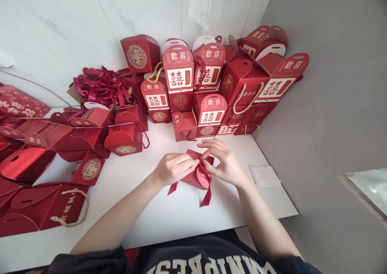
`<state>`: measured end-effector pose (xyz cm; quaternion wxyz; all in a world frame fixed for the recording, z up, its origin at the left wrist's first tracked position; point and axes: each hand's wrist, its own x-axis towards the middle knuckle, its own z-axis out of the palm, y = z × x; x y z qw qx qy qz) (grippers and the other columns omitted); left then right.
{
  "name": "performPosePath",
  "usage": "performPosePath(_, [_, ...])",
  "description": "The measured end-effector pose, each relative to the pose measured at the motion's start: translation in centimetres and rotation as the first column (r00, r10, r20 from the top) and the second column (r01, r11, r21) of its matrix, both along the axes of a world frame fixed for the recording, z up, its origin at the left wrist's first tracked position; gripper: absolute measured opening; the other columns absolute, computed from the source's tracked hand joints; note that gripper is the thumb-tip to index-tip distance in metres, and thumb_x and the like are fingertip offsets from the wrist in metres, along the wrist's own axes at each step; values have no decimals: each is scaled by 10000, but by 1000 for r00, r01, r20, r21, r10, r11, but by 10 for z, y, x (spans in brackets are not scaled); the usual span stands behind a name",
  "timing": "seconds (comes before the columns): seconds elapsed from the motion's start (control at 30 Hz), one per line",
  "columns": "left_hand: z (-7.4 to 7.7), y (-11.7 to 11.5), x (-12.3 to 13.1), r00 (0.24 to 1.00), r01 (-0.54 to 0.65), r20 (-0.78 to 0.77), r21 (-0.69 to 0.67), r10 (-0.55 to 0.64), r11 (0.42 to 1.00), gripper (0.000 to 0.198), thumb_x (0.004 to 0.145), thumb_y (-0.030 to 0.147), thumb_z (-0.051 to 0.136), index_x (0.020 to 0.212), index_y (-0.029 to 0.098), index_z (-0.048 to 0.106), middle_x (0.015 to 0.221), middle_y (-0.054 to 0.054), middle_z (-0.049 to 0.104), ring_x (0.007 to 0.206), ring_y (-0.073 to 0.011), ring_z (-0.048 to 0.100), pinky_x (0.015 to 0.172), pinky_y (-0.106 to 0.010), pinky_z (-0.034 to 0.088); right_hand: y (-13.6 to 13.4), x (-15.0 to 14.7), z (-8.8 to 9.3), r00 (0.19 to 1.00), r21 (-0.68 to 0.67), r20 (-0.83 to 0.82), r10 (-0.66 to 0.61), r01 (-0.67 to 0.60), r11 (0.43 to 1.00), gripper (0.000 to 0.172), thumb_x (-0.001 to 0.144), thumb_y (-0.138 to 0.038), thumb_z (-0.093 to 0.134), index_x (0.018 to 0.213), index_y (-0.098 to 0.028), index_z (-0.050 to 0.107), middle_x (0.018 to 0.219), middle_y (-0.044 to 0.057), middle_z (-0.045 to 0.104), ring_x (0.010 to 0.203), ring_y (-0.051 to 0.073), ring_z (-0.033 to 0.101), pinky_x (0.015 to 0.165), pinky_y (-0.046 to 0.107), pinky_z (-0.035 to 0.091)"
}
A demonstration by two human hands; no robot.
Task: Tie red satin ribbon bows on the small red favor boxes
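Note:
A small red box (pixel 195 180) lies on the white table between my hands, with a dark red ribbon (pixel 206 196) at its top. The ribbon's two tails hang over the box's near side, one to the left and one to the right. My left hand (pixel 176 168) pinches the ribbon near the middle of the box top, coming from the left. On the other side my right hand (pixel 222 161) has thumb and index finger closed on the ribbon at the same spot, its other fingers raised and spread.
Stacked red boxes (pixel 181 75) stand along the back wall. More red boxes (pixel 87 140) crowd the left side, with a heap of ribbons (pixel 102 86) behind. A white packet (pixel 266 176) lies on the table (pixel 157 221) at right, beside the grey wall.

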<state>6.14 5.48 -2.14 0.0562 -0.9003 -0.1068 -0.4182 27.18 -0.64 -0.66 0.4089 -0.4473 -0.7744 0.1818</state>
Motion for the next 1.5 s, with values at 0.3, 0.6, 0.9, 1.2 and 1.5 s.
performPosePath(0.3, [3, 1, 0, 1000, -17, 13, -7, 17, 1000, 88, 815, 121, 684, 889, 164, 661, 754, 16, 700, 634, -94, 669, 624, -207, 561, 1, -4, 1, 1000, -10, 21, 6, -6, 1000, 162, 849, -150, 572, 988, -233, 580, 1294, 91, 603, 1238, 263, 537, 1038, 503, 428])
performPosePath(0.6, [2, 1, 2, 999, -36, 33, -17, 36, 999, 71, 814, 120, 691, 850, 168, 654, 714, 28, 691, 604, -83, 652, 612, -201, 545, -4, -16, -13, 972, -29, -217, -89, 84, 996, 87, 909, -160, 546, 947, -239, 541, 901, 7, 680, 937, 180, 664, 1145, 507, 327])
performPosePath(0.9, [1, 1, 2, 998, -45, 38, -23, 46, 999, 63, 817, 115, 678, 815, 172, 650, 699, 37, 683, 596, -83, 657, 591, -201, 539, -7, -12, -2, 921, -303, -380, -85, -38, 952, 90, 918, -298, 552, 965, -226, 523, 915, 30, 586, 814, 168, 580, 780, 320, 522])
performPosePath(1.2, [-3, 1, 0, 1000, 9, 8, -25, -9, 1000, 118, 813, 116, 685, 915, 165, 653, 777, 24, 695, 667, -92, 677, 639, -208, 575, 1, -9, -18, 919, 100, -57, -390, 394, 914, 247, 750, -56, 510, 909, -245, 511, 718, -26, 542, 699, 182, 564, 988, 458, 437])
performPosePath(1.5, [5, -3, 0, 1000, 10, -19, 49, -9, 999, 93, 857, 131, 635, 925, 184, 672, 721, 24, 665, 639, -92, 664, 634, -199, 579, -6, 79, 16, 736, 50, 475, -482, 525, 850, 307, 797, -260, 670, 1099, -227, 622, 1052, 117, 677, 985, 341, 629, 805, 499, 504])
